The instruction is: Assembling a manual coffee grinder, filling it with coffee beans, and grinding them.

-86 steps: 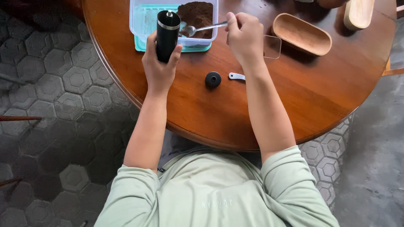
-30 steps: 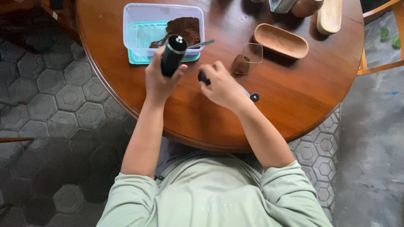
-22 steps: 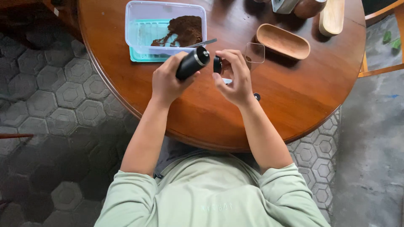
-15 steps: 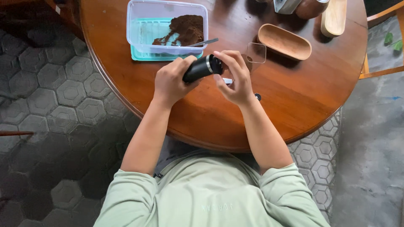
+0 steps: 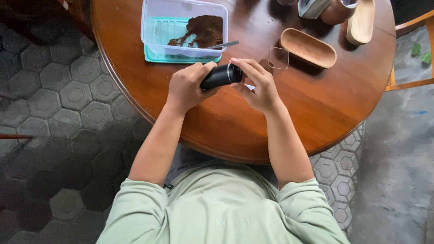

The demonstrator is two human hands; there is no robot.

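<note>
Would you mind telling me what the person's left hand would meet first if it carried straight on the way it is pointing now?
Probably the clear plastic container of brown grounds: the left hand, gripping the black cylinder, points up the table toward it, though depth is unclear.

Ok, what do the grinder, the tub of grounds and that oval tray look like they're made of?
The black hand grinder, held by both hands, looks like matte metal or hard plastic; its silvery rim suggests metal, but that is not certain. The clear tub looks like plastic: see-through walls, with a teal lid beneath it. The oval tray looks like pale, unvarnished wood, with visible grain.
</note>
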